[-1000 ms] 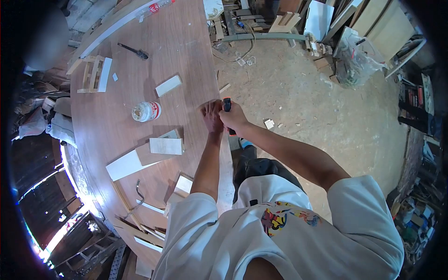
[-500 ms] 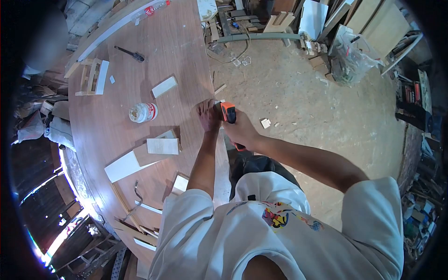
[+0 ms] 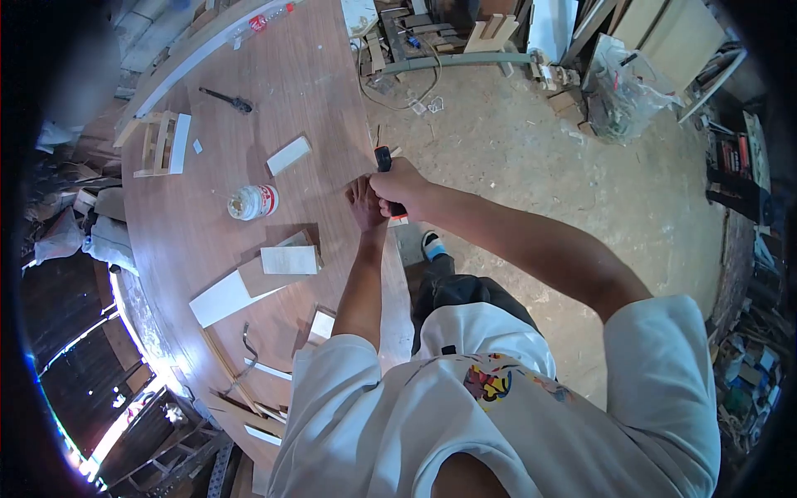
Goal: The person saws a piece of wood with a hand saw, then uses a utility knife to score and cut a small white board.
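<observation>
My right hand [image 3: 403, 187] is closed around the handle of a black-and-orange tool [image 3: 383, 158] at the table's right edge; its working end is hidden. My left hand [image 3: 365, 203] rests on the tabletop close beside it, fingers down and slightly apart. Whether anything lies under that palm I cannot see. A white-topped wooden block [image 3: 289, 155] lies just beyond the left hand. To its left stands an open jar [image 3: 253, 202] with a red-and-white label. Nearer to me, another white block [image 3: 290, 260] sits against a long white-faced board [image 3: 222, 296].
On the brown table [image 3: 307, 91] lie a dark slim tool [image 3: 226, 100], a small wooden frame [image 3: 163, 144] and a plastic bottle [image 3: 270, 17]. A bent metal bar [image 3: 247, 342] lies near my left arm. Scraps, a plastic bag [image 3: 627, 91] and leaning boards [image 3: 674, 46] are across the floor.
My right hand has moved up and left, nearer the left hand. The tool has turned, so its black handle now shows more than its orange part. A shoe has come into view below.
</observation>
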Demonstrator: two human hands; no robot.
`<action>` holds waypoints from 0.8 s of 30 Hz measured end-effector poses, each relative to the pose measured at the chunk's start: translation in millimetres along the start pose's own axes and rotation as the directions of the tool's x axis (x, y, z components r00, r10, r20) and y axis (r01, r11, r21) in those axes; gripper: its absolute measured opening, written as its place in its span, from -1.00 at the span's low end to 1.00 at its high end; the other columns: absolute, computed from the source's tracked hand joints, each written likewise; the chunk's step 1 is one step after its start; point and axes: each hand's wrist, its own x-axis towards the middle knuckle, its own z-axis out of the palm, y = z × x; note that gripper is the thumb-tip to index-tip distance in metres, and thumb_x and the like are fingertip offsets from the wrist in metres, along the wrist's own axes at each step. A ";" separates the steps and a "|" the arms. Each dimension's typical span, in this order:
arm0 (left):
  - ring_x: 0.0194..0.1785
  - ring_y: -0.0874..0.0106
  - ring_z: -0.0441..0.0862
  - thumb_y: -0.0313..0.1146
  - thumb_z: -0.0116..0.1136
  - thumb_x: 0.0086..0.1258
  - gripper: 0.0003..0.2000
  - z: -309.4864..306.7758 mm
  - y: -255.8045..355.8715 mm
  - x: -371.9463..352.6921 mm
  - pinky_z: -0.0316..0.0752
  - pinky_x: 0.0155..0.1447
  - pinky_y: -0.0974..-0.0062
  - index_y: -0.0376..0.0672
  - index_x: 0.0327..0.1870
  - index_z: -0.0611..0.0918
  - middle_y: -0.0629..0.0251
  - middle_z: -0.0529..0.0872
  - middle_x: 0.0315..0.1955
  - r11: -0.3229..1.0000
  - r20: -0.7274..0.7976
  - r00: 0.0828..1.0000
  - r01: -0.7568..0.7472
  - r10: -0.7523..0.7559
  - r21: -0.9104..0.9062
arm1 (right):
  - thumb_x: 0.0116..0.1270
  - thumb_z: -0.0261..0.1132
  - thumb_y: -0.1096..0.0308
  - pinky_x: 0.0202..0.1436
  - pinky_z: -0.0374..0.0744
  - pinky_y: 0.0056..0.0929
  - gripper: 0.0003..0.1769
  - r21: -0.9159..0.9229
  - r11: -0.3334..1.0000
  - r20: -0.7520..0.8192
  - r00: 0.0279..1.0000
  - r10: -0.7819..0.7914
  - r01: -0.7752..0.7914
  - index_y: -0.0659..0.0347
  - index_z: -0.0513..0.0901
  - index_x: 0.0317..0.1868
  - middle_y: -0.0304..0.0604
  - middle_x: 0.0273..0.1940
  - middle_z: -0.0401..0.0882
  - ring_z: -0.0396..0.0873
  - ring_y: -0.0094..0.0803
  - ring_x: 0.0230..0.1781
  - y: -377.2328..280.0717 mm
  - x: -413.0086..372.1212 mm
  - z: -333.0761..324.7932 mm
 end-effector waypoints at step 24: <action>0.04 0.31 0.46 -0.20 0.07 0.20 -0.71 -1.3 -0.9 -1.0 0.23 0.11 0.26 -0.07 -0.08 0.54 0.32 0.55 -0.14 0.999 0.032 0.998 0.047 -0.046 -0.009 | 0.17 0.03 0.58 -0.77 0.33 -0.37 -0.89 -0.042 0.999 -0.105 0.994 -0.031 0.026 0.21 0.36 -0.49 -0.16 -0.67 0.35 0.35 -0.42 -0.79 29.1 43.7 6.3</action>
